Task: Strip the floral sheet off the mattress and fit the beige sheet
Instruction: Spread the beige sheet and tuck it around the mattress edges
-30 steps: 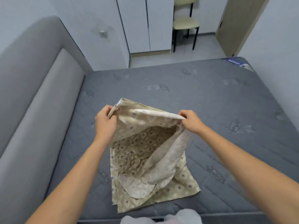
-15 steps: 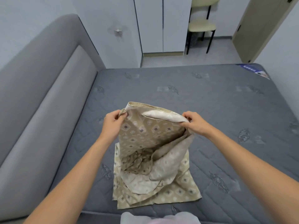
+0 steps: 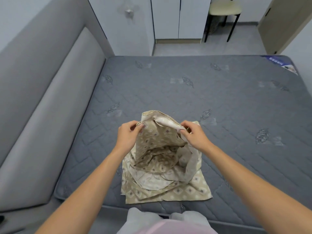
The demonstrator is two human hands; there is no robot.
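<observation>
Now the beige sheet (image 3: 162, 159), soft patterned cotton in loose folds, sits on the bare grey quilted mattress (image 3: 219, 102) near its front edge. Left hand (image 3: 127, 136) and right hand (image 3: 194, 135) pinch its raised hem, closer together than half a second ago. A blue corner label (image 3: 279, 62) is unreadable.

Left hand (image 3: 127, 135) and right hand (image 3: 194, 134), both pinching.
</observation>
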